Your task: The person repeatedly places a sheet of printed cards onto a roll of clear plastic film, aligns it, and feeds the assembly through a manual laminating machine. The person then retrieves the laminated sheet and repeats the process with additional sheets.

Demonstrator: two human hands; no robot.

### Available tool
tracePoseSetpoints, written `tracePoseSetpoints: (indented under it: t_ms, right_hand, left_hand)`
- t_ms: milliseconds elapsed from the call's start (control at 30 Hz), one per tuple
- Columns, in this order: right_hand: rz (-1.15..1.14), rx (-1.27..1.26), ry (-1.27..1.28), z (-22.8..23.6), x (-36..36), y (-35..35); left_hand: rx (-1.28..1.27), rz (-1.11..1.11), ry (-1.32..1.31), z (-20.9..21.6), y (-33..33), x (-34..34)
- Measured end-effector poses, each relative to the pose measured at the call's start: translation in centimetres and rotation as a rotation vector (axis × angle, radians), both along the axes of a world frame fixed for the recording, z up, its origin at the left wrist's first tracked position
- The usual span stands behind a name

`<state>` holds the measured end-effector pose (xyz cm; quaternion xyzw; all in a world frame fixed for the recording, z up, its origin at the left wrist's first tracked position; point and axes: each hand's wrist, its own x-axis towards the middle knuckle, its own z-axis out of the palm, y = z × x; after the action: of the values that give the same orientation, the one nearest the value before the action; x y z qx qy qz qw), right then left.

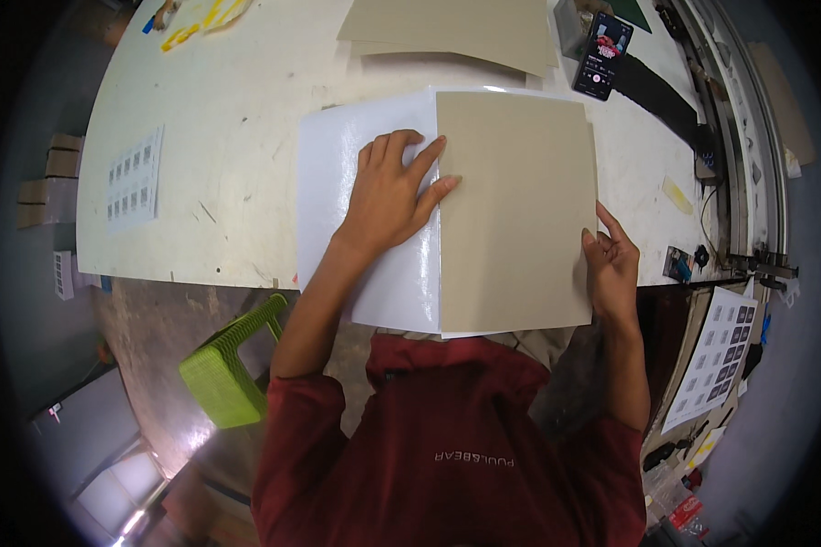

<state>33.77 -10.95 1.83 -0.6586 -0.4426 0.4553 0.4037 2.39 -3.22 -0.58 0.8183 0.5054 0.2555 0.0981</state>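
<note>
In front of me a tan cardboard sheet (pixel 515 210) lies over the right part of a glossy white sheet (pixel 328 173). Both reach past the table's near edge toward my body. My left hand (pixel 388 187) rests on the white sheet with fingers apart, its index finger and thumb tips touching the cardboard's left edge. At the cardboard's right edge, my right hand (pixel 614 264) pinches it, thumb on top and other fingers at the side or underneath.
More tan sheets (pixel 452 32) are stacked at the table's far side. A phone (pixel 602 56) stands at the far right near a dark strap (pixel 657 100). Printed label sheets (pixel 135 182) lie left. A metal rail (pixel 743 137) lines the right edge; a green stool (pixel 228 369) stands below left.
</note>
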Motion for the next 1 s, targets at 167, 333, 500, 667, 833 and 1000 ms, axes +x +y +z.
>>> tracePoseSetpoints:
  t_ms: [167, 333, 500, 667, 833, 1000]
  right_hand:
    - [0.008, -0.036, -0.020, 0.2, 0.1, 0.0]
    - [-0.007, -0.004, -0.038, 0.0, -0.2, 0.1]
    - [0.005, -0.007, -0.069, 0.0, -0.2, 0.0]
    - [0.025, 0.116, -0.657, 1.0, -1.1, -0.7]
    - [0.391, 0.583, -1.068, 1.9, -3.5, -2.7]
    - [0.651, 0.572, -0.925, -0.1, -5.5, -3.5]
  left_hand:
    - [-0.036, -0.051, 0.034, 0.9, 0.1, -0.4]
    - [-0.050, -0.122, 0.022, 1.3, 0.4, -0.9]
    - [-0.070, -0.138, 0.051, 0.9, 0.5, -1.2]
    - [-0.098, -0.088, 0.101, 1.2, 0.1, -0.8]
    - [-0.093, -0.036, 0.194, 2.0, -0.5, -0.3]
    - [-0.114, -0.179, -0.029, 3.0, -7.3, -1.6]
